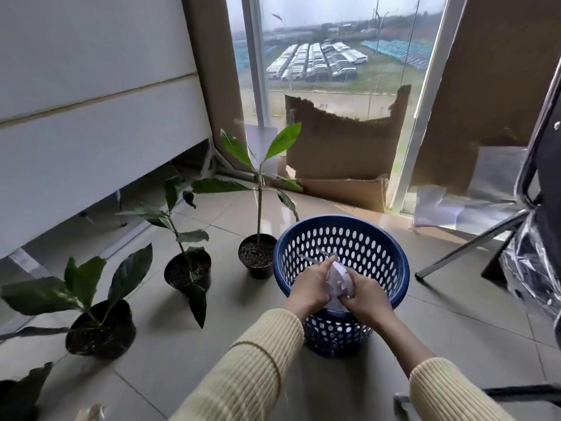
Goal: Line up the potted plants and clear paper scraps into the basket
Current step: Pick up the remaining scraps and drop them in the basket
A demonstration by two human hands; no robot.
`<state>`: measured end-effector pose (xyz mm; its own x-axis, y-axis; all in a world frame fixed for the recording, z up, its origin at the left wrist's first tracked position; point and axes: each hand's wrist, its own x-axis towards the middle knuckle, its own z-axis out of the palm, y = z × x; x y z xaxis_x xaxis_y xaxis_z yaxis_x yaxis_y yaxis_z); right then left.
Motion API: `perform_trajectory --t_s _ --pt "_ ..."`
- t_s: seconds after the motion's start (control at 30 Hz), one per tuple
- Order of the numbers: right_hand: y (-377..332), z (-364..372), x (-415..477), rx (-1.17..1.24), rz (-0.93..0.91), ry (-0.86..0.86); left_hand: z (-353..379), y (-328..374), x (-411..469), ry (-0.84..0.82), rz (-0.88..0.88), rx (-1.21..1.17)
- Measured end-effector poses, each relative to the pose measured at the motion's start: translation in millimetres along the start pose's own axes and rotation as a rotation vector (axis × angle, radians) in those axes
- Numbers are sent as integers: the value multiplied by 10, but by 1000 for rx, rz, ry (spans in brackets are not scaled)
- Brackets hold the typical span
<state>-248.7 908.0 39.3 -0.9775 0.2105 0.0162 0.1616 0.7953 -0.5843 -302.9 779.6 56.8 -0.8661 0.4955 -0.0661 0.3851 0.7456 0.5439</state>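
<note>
Head view: the left hand [309, 287] and the right hand [366, 295] are pressed close together, fingers curled round a wad of white paper scraps [338, 281] gripped between them, over the near side of the blue perforated basket [343, 218]. The open mouth lies straight below, neither hand nearer, so letting go should be enough. The potted plants [188, 270] stand in a diagonal row off to the left on the floor [158, 344].
</note>
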Motion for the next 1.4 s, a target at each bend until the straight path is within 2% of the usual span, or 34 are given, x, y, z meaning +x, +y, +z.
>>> perform_trajectory --t_s 0.23,0.43,0.53,0.67,0.77,0.87,1.17,1.4 --pt "7 101 38 13 42 85 99 -130 10 47 -19 27" --pt "-26 144 17 -16 1 135 68 -203 -175 314 130 70" --pt "-183 183 33 104 -36 193 -21 -313 -358 452 186 121" --pt "-604 326 38 137 -184 276 -220 -578 -679 546 174 193" --pt "-1018 497 8 111 -318 318 -418 -852 -991 582 88 258" --pt "-1443 758 -78 132 -446 276 -626 -1157 -1380 618 -22 302" --pt "-2544 1867 -763 111 -685 -13 -1008 -2066 -2933 741 -358 367" --pt "-3212 2738 -1580 108 -798 -232 -929 -2760 -4223 717 -704 330"
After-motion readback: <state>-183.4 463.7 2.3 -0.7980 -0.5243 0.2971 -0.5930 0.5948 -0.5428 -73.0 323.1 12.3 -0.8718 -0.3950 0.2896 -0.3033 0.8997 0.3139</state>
